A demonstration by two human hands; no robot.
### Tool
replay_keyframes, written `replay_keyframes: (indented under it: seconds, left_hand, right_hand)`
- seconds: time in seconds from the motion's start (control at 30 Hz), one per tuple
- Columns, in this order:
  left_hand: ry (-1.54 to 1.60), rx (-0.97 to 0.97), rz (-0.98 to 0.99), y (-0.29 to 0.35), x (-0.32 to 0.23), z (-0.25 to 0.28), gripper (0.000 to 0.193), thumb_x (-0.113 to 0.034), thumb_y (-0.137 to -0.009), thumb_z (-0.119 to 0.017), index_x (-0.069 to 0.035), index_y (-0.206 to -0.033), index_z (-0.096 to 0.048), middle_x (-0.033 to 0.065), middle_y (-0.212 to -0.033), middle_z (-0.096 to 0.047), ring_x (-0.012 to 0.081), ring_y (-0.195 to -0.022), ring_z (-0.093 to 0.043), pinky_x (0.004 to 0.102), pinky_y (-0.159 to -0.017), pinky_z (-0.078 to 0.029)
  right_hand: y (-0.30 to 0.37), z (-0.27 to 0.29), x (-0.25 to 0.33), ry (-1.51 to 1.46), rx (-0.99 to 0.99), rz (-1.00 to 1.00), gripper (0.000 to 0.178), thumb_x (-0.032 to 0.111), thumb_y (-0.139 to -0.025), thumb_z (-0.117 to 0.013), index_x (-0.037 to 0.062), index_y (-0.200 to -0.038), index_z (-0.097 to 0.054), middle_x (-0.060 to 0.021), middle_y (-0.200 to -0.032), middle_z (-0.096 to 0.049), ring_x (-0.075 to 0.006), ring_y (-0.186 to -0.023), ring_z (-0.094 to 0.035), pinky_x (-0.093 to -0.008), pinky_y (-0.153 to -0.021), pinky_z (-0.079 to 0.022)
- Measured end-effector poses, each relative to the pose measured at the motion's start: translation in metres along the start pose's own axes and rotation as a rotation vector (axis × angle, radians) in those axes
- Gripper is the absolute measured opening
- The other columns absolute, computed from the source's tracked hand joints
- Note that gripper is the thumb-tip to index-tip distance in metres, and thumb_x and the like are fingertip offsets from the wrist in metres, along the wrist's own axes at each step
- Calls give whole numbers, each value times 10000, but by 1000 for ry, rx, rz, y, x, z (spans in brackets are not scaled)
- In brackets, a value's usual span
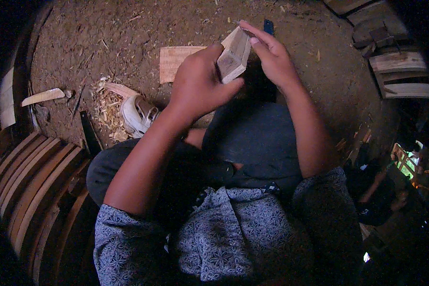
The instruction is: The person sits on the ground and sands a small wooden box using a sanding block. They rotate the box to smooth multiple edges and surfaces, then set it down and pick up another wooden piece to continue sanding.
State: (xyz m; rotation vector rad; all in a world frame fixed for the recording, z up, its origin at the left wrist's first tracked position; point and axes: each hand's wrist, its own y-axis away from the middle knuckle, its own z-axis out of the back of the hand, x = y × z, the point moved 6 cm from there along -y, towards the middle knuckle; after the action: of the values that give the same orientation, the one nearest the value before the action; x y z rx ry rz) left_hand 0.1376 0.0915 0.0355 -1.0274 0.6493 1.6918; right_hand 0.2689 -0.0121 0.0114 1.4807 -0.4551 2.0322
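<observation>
A pale, faceted block of wood point(233, 55) is raised in front of me, tilted, with its squared end facing me. My left hand point(195, 78) is closed around its left side, thumb along the near end. My right hand point(274, 55) is at its far right end, with the fingers along the tip and the thumb against the right edge. A flat, light board point(174, 62) lies on the ground behind my left hand. Just beyond my right hand, a dark blue strip point(269, 26) shows; its kind is unclear.
Wood shavings point(110, 112) lie around a white shoe point(137, 115). Curved planks point(38, 167) are stacked at the left, near a dark flat blade point(89, 129). More wood pieces point(399, 62) lie at the far right. Another person point(379, 195) sits in shadow at the right.
</observation>
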Motion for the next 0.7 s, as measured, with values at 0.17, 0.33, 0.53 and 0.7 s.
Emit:
replay_keyframes:
  seconds: [0.17,0.33,0.53,0.7]
  left_hand:
    - [74,32,103,-1,3,-3,424,-303,-628,-743,5,-876,-588,196,-739,-625,349,-726,-631,411,-646,-497]
    - [87,61,135,1,0,-6,436,-368,-630,-733,-10,-861,-640,192,-714,-632,368,-710,-632,428,-645,-504]
    - [38,103,107,9,0,-19,419,-306,-626,-734,-10,-908,-641,210,-806,-642,364,-772,-634,425,-704,-504]
    - [-33,113,-5,10,-11,-18,461,-269,-620,-742,-4,-979,-625,214,-886,-643,386,-821,-621,431,-737,-500]
  right_hand:
    - [-1,-6,1,-95,77,-41,397,186,-950,-421,29,-1311,-470,-98,-1367,-457,-194,-1301,-366,-303,-1098,-213]
    - [-2,-8,-3,-17,62,5,413,238,-961,-436,24,-1313,-461,-124,-1399,-411,-213,-1328,-328,-318,-1102,-212]
    - [3,-17,-3,-19,10,30,444,261,-972,-415,21,-1345,-415,-130,-1452,-327,-220,-1360,-264,-324,-1113,-177]
    - [-7,-9,-26,0,-32,-30,467,274,-982,-369,17,-1372,-378,-110,-1445,-346,-188,-1338,-304,-287,-1096,-198]
